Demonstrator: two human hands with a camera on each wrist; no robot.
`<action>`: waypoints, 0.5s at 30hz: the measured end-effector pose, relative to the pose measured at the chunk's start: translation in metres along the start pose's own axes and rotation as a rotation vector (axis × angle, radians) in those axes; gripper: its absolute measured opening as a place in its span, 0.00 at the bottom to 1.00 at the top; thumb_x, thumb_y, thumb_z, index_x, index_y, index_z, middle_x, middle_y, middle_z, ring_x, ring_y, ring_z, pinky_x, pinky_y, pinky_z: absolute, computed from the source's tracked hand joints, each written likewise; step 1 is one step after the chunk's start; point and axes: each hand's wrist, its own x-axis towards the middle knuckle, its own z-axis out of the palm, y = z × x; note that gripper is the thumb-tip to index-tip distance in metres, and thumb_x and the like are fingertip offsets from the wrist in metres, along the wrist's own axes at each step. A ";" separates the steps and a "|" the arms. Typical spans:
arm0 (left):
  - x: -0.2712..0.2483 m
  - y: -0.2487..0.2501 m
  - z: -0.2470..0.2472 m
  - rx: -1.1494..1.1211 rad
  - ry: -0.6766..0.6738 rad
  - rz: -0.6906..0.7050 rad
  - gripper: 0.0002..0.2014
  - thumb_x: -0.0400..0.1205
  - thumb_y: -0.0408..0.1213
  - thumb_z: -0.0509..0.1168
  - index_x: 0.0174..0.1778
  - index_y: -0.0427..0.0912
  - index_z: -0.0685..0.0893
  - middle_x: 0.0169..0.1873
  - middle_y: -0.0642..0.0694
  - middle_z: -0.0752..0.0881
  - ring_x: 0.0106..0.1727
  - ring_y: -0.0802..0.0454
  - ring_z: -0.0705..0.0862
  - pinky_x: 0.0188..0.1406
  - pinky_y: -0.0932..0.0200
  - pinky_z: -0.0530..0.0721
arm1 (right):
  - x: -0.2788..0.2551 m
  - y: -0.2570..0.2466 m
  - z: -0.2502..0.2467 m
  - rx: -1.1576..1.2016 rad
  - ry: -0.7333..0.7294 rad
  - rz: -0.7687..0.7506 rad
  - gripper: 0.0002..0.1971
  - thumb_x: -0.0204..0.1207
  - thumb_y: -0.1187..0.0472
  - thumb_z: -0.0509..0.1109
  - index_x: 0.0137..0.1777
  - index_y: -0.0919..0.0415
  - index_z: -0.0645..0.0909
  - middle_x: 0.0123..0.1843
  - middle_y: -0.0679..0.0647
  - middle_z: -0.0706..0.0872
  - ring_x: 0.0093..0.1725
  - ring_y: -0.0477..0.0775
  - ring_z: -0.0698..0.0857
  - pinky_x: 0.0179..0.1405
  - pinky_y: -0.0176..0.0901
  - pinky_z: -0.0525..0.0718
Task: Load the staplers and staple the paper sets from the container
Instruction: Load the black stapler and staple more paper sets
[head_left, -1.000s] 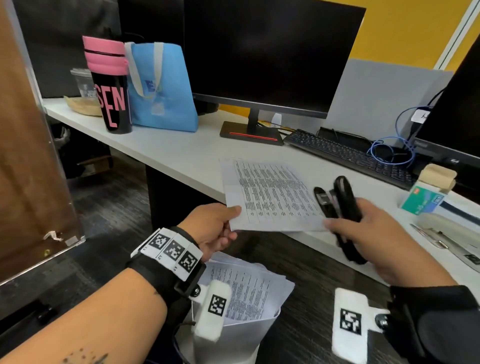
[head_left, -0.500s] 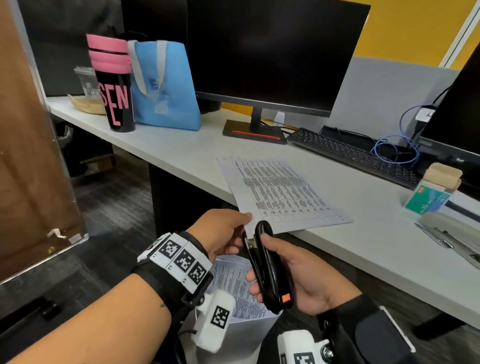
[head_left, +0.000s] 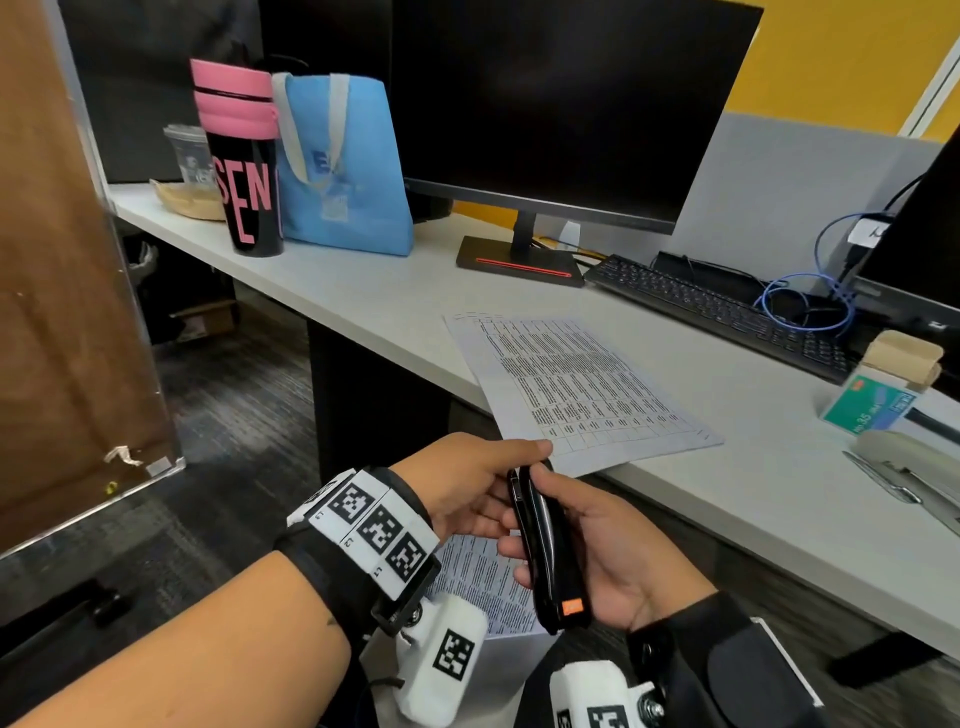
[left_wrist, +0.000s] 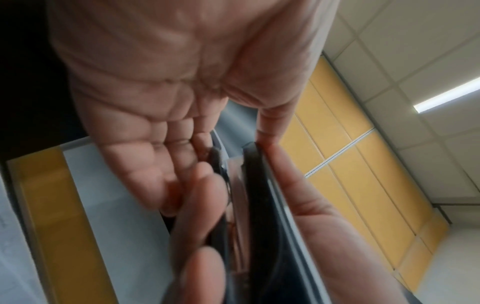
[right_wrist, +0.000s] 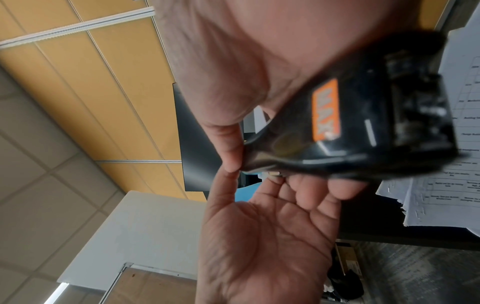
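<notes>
The desk (head_left: 363, 306) runs from far left to near right, and a printed paper set (head_left: 571, 384) lies at its front edge, one corner overhanging. Bare desktop lies between that sheet and the monitor stand (head_left: 519, 262). In front of the desk edge, over the container of papers (head_left: 483, 587), both hands meet on a black stapler (head_left: 545, 561). The right hand (head_left: 618, 556) cradles it, fingers curled around its body; the left hand (head_left: 462, 488) pinches its front end between thumb and fingers.

container (head_left: 509, 660) mostly hidden behind both wrists, stapler (right_wrist: 363, 115) blurred, grey stapler (head_left: 904, 467) cut off
</notes>
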 end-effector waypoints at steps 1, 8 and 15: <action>0.001 0.000 0.001 -0.002 0.021 0.010 0.14 0.79 0.49 0.70 0.38 0.39 0.86 0.27 0.45 0.84 0.24 0.54 0.80 0.28 0.62 0.82 | 0.001 0.001 0.000 0.002 0.008 -0.001 0.24 0.67 0.47 0.72 0.48 0.70 0.85 0.37 0.60 0.86 0.35 0.55 0.86 0.33 0.47 0.83; 0.002 -0.001 0.006 -0.023 0.061 0.043 0.15 0.80 0.51 0.69 0.41 0.41 0.87 0.26 0.48 0.85 0.25 0.54 0.80 0.29 0.61 0.84 | 0.003 0.002 -0.003 0.021 -0.010 -0.064 0.23 0.67 0.47 0.71 0.51 0.68 0.87 0.38 0.59 0.88 0.33 0.52 0.87 0.32 0.45 0.84; 0.009 0.003 0.007 -0.142 0.281 0.060 0.06 0.84 0.38 0.66 0.42 0.42 0.83 0.28 0.49 0.85 0.28 0.54 0.83 0.37 0.54 0.87 | -0.001 -0.004 -0.012 0.051 -0.046 -0.044 0.23 0.66 0.45 0.72 0.43 0.68 0.90 0.41 0.61 0.88 0.35 0.55 0.87 0.31 0.45 0.86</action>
